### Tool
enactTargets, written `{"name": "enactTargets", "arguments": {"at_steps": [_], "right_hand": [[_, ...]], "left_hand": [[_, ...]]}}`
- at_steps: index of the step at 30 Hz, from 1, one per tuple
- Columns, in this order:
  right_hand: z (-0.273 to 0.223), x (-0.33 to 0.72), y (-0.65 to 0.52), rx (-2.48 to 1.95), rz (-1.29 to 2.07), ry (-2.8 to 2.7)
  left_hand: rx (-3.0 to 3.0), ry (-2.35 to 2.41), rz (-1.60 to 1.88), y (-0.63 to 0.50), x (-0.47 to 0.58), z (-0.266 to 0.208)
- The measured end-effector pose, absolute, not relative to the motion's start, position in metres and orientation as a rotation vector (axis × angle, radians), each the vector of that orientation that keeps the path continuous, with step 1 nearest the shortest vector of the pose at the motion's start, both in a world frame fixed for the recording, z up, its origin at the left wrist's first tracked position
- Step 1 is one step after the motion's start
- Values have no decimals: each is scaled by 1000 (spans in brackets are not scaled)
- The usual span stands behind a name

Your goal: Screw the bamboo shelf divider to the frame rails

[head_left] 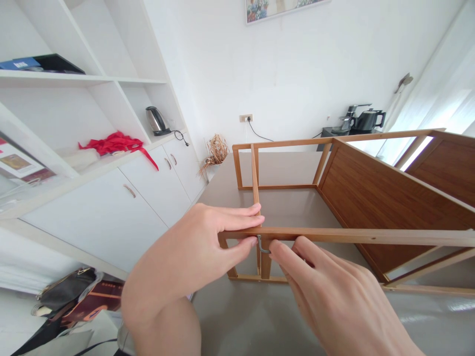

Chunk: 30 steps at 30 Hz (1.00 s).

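A wooden shelf frame [352, 235] lies on its side on a grey table. My left hand [222, 237] is closed around its near rail by the corner, fingers on top against a thin crossbar [255, 173] and thumb below. Between the thumb and my right hand [315, 277] is a bent metal hex key [262, 245], its short end up against the side of the near rail. My right thumb and index finger pinch the long arm of the key. Whatever fastener it meets is hidden.
The grey table [297, 321] extends under the frame, whose brown panels [386, 198] stand to the right. White cabinets [111, 207] line the left, with a kettle [156, 121] and red cloth [115, 143] on their shelf. Bags [85, 301] are at lower left.
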State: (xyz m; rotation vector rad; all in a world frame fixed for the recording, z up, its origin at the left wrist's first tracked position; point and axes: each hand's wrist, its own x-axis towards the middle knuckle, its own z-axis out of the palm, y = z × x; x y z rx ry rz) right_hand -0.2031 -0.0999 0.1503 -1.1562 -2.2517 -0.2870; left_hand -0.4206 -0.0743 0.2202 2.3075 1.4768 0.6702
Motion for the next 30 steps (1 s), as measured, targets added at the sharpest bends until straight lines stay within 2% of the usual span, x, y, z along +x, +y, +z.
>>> {"name": "enactTargets", "arguments": {"at_steps": [17, 30], "right_hand": [[153, -208, -105, -1177, -412, -2221], [149, -212, -97, -1076, -230, -2306]], "left_hand": [[2310, 1464, 676, -74, -421, 220], [2286, 1482, 665, -74, -422, 217]]}}
